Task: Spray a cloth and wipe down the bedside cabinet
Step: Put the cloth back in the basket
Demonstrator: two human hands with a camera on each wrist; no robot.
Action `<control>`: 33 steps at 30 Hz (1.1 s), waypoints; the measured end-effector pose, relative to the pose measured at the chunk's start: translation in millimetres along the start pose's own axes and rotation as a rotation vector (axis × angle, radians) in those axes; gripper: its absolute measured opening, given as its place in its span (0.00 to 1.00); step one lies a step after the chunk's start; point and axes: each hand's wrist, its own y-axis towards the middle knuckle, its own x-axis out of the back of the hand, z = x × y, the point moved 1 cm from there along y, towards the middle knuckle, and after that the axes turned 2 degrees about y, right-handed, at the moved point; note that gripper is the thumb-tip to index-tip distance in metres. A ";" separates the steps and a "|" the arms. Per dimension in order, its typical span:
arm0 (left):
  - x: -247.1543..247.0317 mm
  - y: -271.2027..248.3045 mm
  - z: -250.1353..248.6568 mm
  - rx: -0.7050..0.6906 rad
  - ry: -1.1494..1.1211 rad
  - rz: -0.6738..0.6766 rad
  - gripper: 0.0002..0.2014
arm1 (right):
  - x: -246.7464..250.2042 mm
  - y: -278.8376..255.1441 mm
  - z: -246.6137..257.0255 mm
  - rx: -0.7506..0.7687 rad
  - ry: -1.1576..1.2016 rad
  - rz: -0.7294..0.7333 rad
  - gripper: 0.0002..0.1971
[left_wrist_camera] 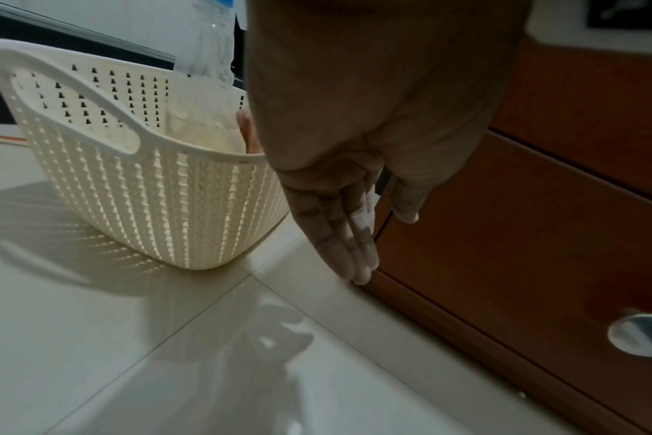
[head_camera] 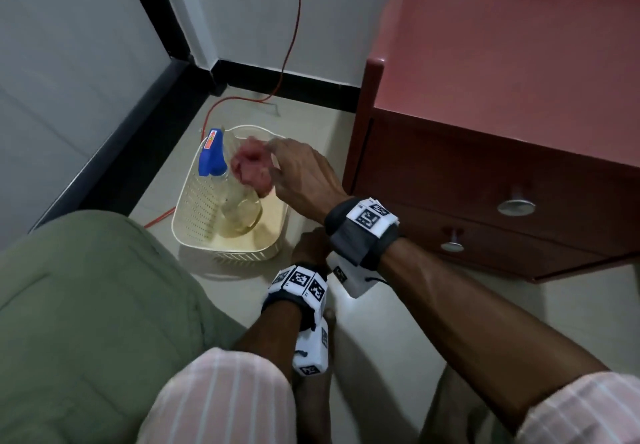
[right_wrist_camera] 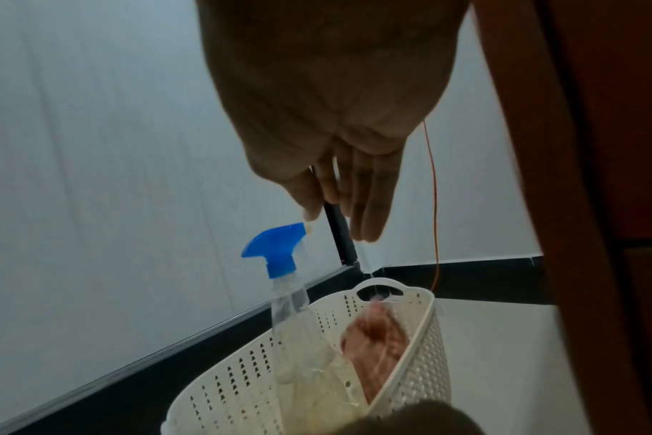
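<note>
A crumpled pink cloth [head_camera: 251,170] [right_wrist_camera: 376,344] lies in a cream perforated basket [head_camera: 197,208] [left_wrist_camera: 149,191] [right_wrist_camera: 425,338] on the floor. Beside it in the basket leans a clear spray bottle [head_camera: 212,153] [right_wrist_camera: 268,250] with a blue trigger head. My right hand [head_camera: 294,166] [right_wrist_camera: 339,212] hovers just above the cloth, fingers straight, holding nothing. My left hand [head_camera: 308,246] [left_wrist_camera: 350,235] hangs by the basket's near right corner, fingers straight and pointing down at the floor, empty. The reddish-brown bedside cabinet [head_camera: 502,63] [left_wrist_camera: 540,206] stands to the right.
The cabinet has two drawers with metal knobs [head_camera: 516,205] [head_camera: 452,245]. An orange cable [head_camera: 291,45] runs down the wall and across the floor behind the basket. My knee in green trousers [head_camera: 86,305] fills the lower left. Black skirting lines the white walls.
</note>
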 end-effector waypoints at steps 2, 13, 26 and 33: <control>7.0 -13.6 -16.7 -0.025 -0.004 -0.019 0.21 | 13.8 -16.1 2.4 0.118 -0.016 -0.030 0.12; 79.0 -121.4 -191.6 -0.754 -0.100 -0.902 0.08 | 194.3 -90.2 -32.9 -0.210 -0.264 -0.932 0.14; 43.3 -57.2 -251.5 -0.708 0.047 -1.023 0.19 | 208.4 -109.4 -110.9 -0.659 -0.319 -0.977 0.17; 58.7 -89.2 -260.6 -0.534 0.236 -0.727 0.21 | 217.8 -96.2 -98.3 -0.819 -0.227 -0.923 0.15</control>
